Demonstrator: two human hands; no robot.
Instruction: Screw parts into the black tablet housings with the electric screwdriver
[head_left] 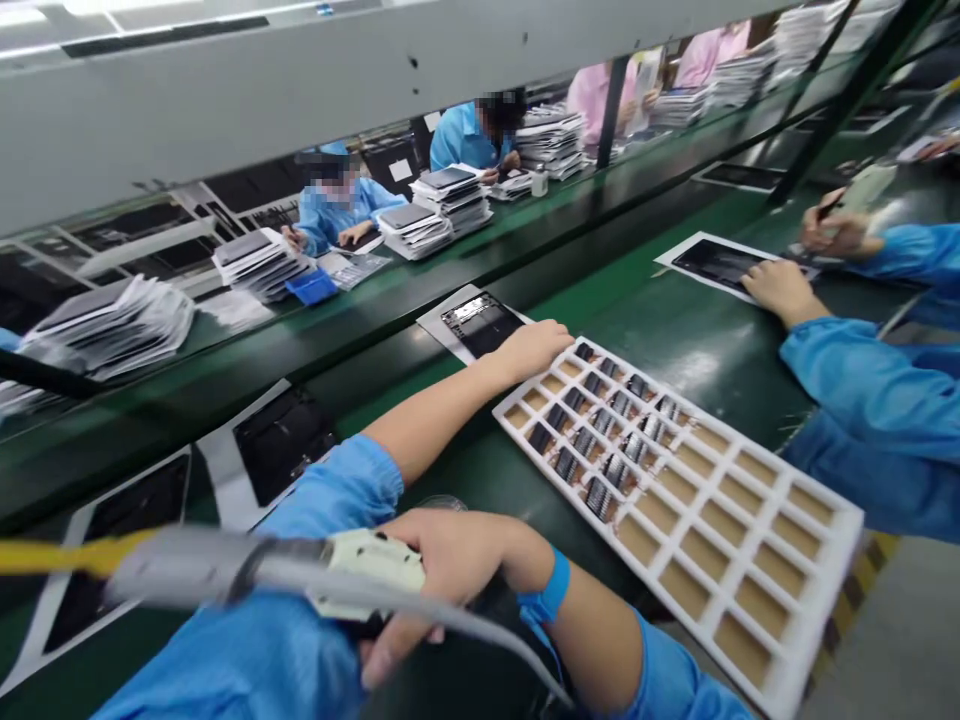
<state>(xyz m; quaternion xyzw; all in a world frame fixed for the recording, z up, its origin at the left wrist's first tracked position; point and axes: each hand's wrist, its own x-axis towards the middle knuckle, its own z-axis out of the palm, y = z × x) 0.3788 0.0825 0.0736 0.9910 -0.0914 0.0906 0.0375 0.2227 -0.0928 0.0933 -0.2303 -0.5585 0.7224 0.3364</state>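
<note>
My left hand (534, 350) reaches to the far left corner of a white compartment tray (821, 590), its fingers bent over the edge and its thumb hidden. Small dark ribbed parts (600, 425) fill the tray's far compartments; the near ones show bare tan bottoms. Closer to me, my right hand (457, 560), with a blue wrist strap (551, 590), is closed around a pale green electric screwdriver (371, 570). Its tip is hidden. Beyond my left hand, a dark flat panel (484, 325) with a silvery area lies on a white sheet.
Dark panels (281, 440) on white sheets lie along the green belt at left. A blurred cable (420, 605) crosses in front. At right, a co-worker's hands (784, 290) work over another panel. Across the line, several people sit among paper stacks (454, 200) under a grey beam (300, 90).
</note>
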